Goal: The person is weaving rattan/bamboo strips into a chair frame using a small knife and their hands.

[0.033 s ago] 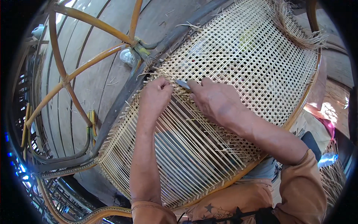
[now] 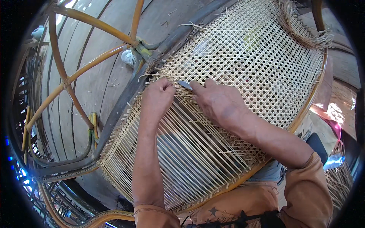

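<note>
My right hand (image 2: pixel 224 104) is closed around a knife, its handle hidden in the fist. The short grey blade (image 2: pixel 185 84) sticks out toward my left hand and lies low over the weave. Beside the blade tip, my left hand (image 2: pixel 157 97) is closed in a pinch; whatever is between its fingers is too small to make out. Both hands rest at the boundary of a pale cane panel (image 2: pixel 243 72). Its upper right part is woven in an open lattice, while the lower left holds parallel strands (image 2: pixel 190 152). Loose strand ends (image 2: pixel 228 150) lie by my right forearm.
Around the panel runs a brown rattan frame (image 2: pixel 304 112). Curved rattan poles (image 2: pixel 78 70) rise at the left, and a dark pole (image 2: pixel 118 112) borders the panel's far side. A bundle of cane strands (image 2: pixel 304 38) hangs at the upper right. A plastic bottle (image 2: pixel 334 162) lies at the right.
Hardly anything differs. The knife blade and my left fingers have shifted very slightly to the left; both hands keep their hold.
</note>
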Tool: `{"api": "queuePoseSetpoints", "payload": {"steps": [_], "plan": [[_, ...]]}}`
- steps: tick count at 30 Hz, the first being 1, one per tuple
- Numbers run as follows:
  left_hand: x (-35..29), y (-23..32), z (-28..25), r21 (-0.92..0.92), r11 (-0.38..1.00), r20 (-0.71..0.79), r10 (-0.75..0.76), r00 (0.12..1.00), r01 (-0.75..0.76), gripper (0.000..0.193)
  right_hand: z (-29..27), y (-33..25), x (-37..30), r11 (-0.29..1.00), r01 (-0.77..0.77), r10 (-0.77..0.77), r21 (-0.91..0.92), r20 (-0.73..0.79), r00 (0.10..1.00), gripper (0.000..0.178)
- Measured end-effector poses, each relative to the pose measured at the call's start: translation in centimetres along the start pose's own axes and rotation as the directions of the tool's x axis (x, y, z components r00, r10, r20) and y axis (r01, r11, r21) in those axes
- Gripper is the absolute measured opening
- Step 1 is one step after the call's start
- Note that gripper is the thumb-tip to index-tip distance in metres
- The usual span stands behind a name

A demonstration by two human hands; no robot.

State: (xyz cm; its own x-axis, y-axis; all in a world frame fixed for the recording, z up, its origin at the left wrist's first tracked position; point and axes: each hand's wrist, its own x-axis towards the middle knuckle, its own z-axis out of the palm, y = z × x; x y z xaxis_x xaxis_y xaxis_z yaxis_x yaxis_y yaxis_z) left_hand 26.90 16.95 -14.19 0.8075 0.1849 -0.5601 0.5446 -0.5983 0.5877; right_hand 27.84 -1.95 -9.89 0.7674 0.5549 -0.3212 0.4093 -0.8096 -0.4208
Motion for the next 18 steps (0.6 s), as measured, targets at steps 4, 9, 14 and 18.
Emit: {"api": "queuePoseSetpoints", "payload": {"steps": [4,9,14,18], "plan": [[0.1,-0.2,0.1,0.029,1.000,0.007,-0.008,1.000,0.008,0.024,-0.8,-0.5,-0.1,0.995,-0.053,0.047,0.079,0.078,0.996,0.018],[-1.4,-0.2,-1.1,0.029,0.996,-0.053,0.083,0.995,-0.082,0.023,-2.5,0.9,-0.1,0.974,-0.070,0.045,0.216,0.119,0.992,0.021],[-7.3,0.9,-1.5,-0.165,0.964,-0.354,0.140,0.925,-0.209,0.024,-6.9,4.2,-8.5,0.842,-0.238,0.315,0.485,-0.083,0.945,0.033],[-17.6,5.4,0.6,-0.447,0.894,-0.051,-0.012,0.999,-0.012,0.033,-6.5,3.1,-16.2,0.779,-0.175,0.284,0.602,-0.089,0.955,0.038]]}}
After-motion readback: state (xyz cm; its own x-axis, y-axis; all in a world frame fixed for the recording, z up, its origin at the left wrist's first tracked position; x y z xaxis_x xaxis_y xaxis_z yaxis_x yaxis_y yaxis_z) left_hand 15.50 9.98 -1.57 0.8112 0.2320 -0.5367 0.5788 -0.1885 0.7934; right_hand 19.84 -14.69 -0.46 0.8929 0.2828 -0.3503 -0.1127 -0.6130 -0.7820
